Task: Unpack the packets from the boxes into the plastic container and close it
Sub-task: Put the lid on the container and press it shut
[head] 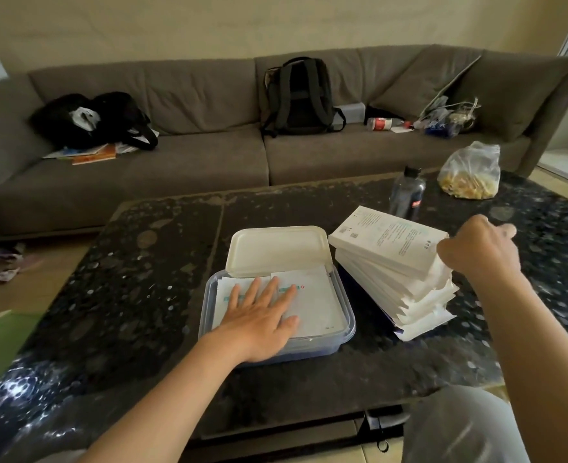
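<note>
Hands: left hand (262,315) flat on white packets (312,295) in clear container (350,317), right hand (479,252) round top box (383,238)

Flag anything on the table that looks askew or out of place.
The stack of white boxes right of the plastic container is splayed, ends fanning out, the top box skewed across it by the right hand. The lid leans tilted on the container's back rim. The left hand lies flat on the packets.

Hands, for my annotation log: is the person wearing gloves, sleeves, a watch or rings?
No. The left hand and right hand are ungloved, and both forearms are uncovered to the frame edge. No sleeves, watch, bracelet or rings show.
</note>
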`<state>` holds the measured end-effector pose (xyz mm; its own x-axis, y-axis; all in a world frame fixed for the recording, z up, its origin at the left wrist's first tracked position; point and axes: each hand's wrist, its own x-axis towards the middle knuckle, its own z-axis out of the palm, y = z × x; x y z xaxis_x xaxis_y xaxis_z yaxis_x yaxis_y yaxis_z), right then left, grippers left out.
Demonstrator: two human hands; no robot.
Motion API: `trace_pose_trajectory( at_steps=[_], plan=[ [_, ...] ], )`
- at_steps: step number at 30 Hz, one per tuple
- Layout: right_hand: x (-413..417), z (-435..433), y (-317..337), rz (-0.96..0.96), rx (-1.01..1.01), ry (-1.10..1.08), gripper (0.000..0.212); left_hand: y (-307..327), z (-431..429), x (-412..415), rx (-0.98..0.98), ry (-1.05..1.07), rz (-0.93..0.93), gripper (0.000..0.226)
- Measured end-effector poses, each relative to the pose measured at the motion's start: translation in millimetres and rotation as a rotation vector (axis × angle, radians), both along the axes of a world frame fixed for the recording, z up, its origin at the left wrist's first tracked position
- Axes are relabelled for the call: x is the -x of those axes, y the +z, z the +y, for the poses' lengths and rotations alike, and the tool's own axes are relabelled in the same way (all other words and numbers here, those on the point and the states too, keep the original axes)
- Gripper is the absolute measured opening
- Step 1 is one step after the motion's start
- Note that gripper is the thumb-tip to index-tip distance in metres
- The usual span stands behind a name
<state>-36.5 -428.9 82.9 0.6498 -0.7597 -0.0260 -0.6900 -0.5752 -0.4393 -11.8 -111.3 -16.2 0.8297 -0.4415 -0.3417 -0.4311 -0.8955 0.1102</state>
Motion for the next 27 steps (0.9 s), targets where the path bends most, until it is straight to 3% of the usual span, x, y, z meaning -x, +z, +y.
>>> trace_pose_trajectory(
  at_steps=[3, 7, 10, 13, 19, 22, 27],
  plan=[
    [-12, 21, 20, -0.145, 0.089, 0.217, 0.007, 5, -1, -4, 0.055, 0.020, -0.005, 0.065],
    [-44, 95, 20, -0.210, -0.082, 0.563, 0.019, 23, -1, -20, 0.316, 0.093, -0.116, 0.057],
    [-79, 141, 0, -0.067, -0.163, 0.727, 0.025, 31, 6, -51, 0.484, 0.196, -0.204, 0.047],
    [-115, 162, -20, 0.127, -0.150, 0.760, 0.041, 31, 14, -87, 0.530, 0.328, -0.247, 0.041],
    [-179, 165, -66, 0.408, 0.029, 0.727, 0.053, 8, 34, -148, 0.546, 0.596, -0.082, 0.053],
    [-196, 163, -79, 0.543, 0.102, 0.648, 0.058, -3, 36, -166, 0.579, 0.650, -0.013, 0.047],
    [-216, 160, -95, 0.633, 0.154, 0.617, 0.045, -9, 34, -187, 0.613, 0.684, 0.039, 0.054]
  ],
)
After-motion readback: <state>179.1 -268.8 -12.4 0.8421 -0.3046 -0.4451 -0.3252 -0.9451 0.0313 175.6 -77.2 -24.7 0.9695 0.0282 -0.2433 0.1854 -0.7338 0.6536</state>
